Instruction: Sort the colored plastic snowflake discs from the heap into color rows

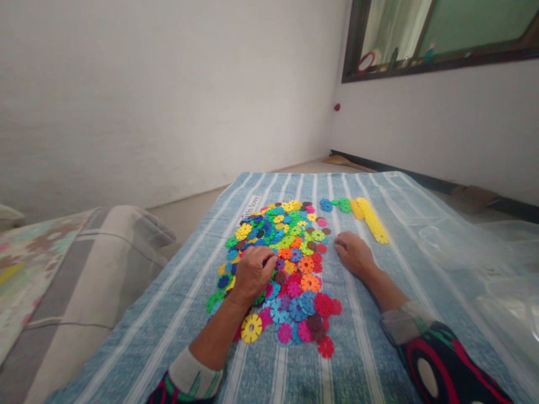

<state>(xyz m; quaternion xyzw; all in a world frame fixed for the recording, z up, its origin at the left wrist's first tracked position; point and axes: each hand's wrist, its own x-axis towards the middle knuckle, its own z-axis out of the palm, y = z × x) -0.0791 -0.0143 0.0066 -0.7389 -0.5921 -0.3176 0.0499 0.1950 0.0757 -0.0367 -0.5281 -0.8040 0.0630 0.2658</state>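
Observation:
A wide pile of colourful plastic snowflake discs (295, 255), notched round the edge, lies on the striped cloth. My left hand (255, 272) is over the pile's left side, its fingers curled in and the thumb close to them; whatever it may hold is hidden. Just right of the pile, my right hand (354, 253) rests low over the cloth with its fingers closed together, and I cannot make out anything in them. Beyond it runs a row of overlapping yellow discs (373, 221), with green discs (345, 205) and blue discs (325, 205) to its left.
The blue-and-white striped cloth (168, 336) covers the table. Clear plastic containers or packaging (471, 247) lie along its right side. At the left stands something draped in grey striped fabric (113, 252). A white wall (168, 84) and a window (442, 33) are behind.

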